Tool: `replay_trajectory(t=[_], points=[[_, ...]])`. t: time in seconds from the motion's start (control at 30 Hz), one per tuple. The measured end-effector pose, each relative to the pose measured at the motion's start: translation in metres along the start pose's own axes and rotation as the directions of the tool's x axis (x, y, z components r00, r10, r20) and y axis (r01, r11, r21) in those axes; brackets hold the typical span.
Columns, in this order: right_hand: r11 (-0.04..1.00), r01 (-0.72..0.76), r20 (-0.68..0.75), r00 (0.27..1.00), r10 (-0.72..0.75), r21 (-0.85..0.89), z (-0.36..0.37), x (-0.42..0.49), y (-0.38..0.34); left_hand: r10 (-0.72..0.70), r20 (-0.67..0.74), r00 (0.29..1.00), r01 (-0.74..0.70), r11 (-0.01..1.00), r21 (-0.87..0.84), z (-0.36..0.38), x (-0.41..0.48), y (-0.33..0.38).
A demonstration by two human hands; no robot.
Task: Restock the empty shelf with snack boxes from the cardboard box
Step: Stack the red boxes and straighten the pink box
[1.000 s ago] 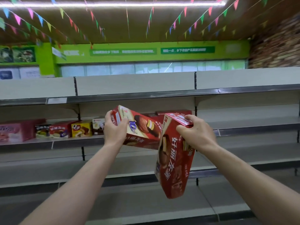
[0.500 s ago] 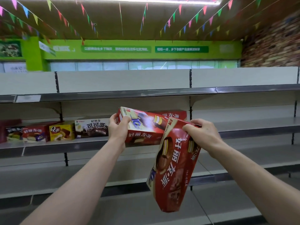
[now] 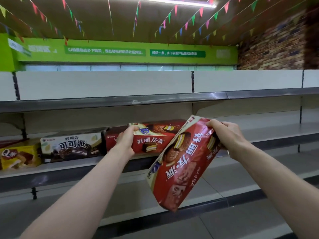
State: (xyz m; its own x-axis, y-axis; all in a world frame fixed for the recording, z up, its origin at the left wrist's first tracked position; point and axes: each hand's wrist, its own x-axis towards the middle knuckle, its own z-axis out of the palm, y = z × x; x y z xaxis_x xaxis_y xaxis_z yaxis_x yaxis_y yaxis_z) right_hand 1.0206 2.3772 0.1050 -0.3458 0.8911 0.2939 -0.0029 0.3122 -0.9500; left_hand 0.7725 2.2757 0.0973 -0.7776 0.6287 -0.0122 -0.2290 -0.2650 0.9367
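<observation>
1. The left hand (image 3: 126, 140) is clenched round the left end of a red snack box (image 3: 152, 141), thumb over its top edge and the back of the hand toward the camera.
2. This red snack box lies level at the middle shelf (image 3: 72, 163), its long front face toward the camera. Whether its underside touches the shelf cannot be told.
3. The right hand (image 3: 227, 135) grasps the top end of a second red snack box (image 3: 181, 169), its fingers curled over the upper edge.
4. The second red snack box hangs tilted in the air in front of the shelving, its top end up at the right and its lower end down at the left. In the view it covers the right end of the box in the left hand.
5. Just behind the left hand, a dark red box (image 3: 111, 141) stands on the middle shelf. To its left stand a white box (image 3: 70, 145) and then a yellow box (image 3: 19, 155), side by side in a row.
6. An upper shelf (image 3: 103, 102) runs above the hands, and a lower shelf (image 3: 134, 192) runs below the hanging box.
</observation>
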Motion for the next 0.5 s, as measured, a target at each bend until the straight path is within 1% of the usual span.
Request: replay_trajectory(t=[0.1, 0.2, 0.3, 0.4, 0.5], points=[[0.999, -0.028, 0.001, 1.000, 0.028, 0.017, -0.007, 0.013, 0.005, -0.067, 0.037, 0.997, 0.065, 0.997, 0.046, 0.012, 0.011, -0.007], [0.997, -0.055, -0.014, 0.998, 0.055, 0.054, -0.018, 0.028, 0.011, -0.095, 0.056, 0.994, 0.092, 0.995, 0.048, 0.025, 0.024, -0.015], [0.990, -0.092, -0.018, 0.995, 0.095, 0.111, -0.034, 0.049, 0.018, -0.133, 0.055, 0.990, 0.130, 0.990, 0.056, 0.039, 0.034, -0.024], [0.978, -0.130, -0.014, 0.991, 0.134, 0.163, -0.050, 0.075, 0.029, -0.212, 0.064, 0.975, 0.209, 0.977, 0.051, 0.056, 0.041, -0.035], [0.966, -0.157, -0.017, 0.986, 0.165, 0.207, -0.065, 0.104, 0.040, -0.232, 0.046, 0.972, 0.229, 0.971, 0.064, 0.076, 0.049, -0.047]])
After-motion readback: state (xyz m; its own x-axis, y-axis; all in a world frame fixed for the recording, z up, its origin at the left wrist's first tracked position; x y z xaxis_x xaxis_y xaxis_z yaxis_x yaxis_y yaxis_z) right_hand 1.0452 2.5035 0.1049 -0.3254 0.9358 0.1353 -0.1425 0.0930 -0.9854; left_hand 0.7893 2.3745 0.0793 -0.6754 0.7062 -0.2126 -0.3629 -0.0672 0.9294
